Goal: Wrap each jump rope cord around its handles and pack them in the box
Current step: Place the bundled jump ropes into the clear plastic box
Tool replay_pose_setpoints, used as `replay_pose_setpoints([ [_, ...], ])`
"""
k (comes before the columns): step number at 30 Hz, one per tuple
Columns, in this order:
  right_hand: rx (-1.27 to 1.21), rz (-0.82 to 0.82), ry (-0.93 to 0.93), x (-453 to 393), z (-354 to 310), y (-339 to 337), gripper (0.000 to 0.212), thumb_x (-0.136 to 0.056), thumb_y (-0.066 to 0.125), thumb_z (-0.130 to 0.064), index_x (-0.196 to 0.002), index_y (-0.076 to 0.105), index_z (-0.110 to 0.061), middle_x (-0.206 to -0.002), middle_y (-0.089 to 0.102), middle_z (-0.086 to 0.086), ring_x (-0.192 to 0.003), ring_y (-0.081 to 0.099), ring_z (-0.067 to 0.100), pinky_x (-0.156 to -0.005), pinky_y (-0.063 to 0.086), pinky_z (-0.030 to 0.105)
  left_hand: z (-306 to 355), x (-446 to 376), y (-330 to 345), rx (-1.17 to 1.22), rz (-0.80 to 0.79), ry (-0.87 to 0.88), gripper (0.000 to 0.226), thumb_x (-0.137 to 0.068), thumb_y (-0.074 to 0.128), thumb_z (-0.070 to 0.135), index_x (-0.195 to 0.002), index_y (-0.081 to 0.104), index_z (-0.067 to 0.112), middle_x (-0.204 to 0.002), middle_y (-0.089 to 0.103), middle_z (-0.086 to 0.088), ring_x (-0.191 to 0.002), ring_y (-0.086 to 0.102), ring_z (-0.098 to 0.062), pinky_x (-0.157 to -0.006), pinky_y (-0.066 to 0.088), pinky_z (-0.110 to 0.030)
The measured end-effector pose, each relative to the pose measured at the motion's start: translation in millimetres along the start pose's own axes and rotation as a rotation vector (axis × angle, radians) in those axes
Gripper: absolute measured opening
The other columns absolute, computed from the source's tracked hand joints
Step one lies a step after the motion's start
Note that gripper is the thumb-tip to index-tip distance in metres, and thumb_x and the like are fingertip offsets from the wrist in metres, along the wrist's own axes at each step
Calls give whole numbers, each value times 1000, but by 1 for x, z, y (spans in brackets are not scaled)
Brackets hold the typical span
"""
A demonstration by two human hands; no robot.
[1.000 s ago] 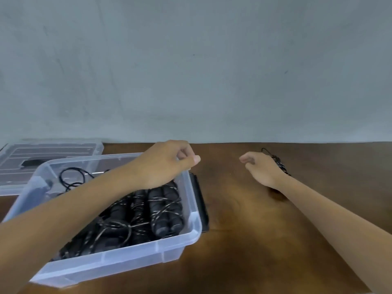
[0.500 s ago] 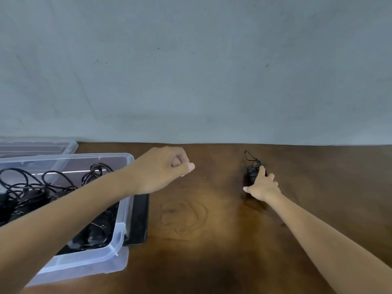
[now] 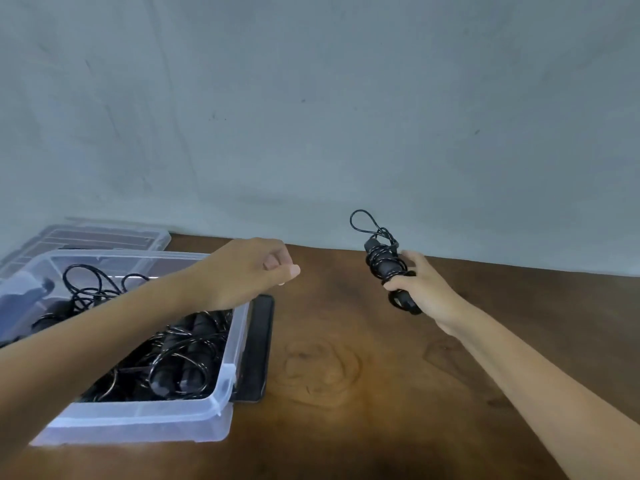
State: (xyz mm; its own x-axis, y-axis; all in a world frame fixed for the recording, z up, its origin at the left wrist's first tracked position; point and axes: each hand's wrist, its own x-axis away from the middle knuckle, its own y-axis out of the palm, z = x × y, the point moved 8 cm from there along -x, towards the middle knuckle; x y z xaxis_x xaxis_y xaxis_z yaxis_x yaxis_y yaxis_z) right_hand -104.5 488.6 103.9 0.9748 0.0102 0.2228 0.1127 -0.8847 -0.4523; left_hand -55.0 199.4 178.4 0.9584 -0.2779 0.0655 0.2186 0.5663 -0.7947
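A clear lid (image 3: 104,233) lies flat on the wooden table (image 3: 346,393), just behind the box (image 3: 138,424), at its far left corner. The box is a clear plastic tub, and inside it black jump ropes (image 3: 187,355) lie bundled, their cords wound around the handles, with looser loops of cord toward the box's far left end. A flat black object (image 3: 258,341) lies on the table touching the box's right wall, partly tucked under it. The left forearm crosses above the box, and the left hand (image 3: 249,271) hangs over the box's far right corner, fingers curled into a loose fist with nothing in it. Well to the right of the box, the right hand (image 3: 422,289) is raised off the table and grasps a wrapped jump rope (image 3: 384,261) by its lower part, handles pointing up and away, a loop of cord sticking out at the top.
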Motion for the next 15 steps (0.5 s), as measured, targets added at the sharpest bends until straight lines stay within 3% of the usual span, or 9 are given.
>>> replay_pose_setpoints([
  [4,-207,-114,-109,26,-68,44,61,-83,74,-24,-135,48,-42,-128,66,2,-110,69,20,-107,50,44,-18,9,-25,-2,31,-28,25,-101,56,54,-104,69,33,-102,73,15,-99,66,-3,-88,50,-27],
  [10,-251,-262,-207,57,-138,117,83,-64,76,-34,-140,47,-43,-122,70,5,-108,72,24,-105,51,47,-32,31,-50,150,35,-62,71,-92,33,82,-117,69,26,-113,72,10,-104,67,-11,-100,53,-38],
  [13,-237,-297,-237,66,-163,152,88,-62,76,-38,-143,44,-43,-121,69,2,-107,71,20,-106,51,47,-45,43,-60,377,27,-131,77,-83,31,81,-126,67,28,-119,72,12,-102,71,-13,-94,55,-31],
  [15,-225,-293,-244,69,-171,167,94,-60,77,-43,-146,40,-44,-123,68,-4,-111,69,15,-109,48,46,-48,46,-57,516,-1,-124,73,-83,35,81,-131,63,33,-123,73,8,-105,73,-18,-95,57,-36],
])
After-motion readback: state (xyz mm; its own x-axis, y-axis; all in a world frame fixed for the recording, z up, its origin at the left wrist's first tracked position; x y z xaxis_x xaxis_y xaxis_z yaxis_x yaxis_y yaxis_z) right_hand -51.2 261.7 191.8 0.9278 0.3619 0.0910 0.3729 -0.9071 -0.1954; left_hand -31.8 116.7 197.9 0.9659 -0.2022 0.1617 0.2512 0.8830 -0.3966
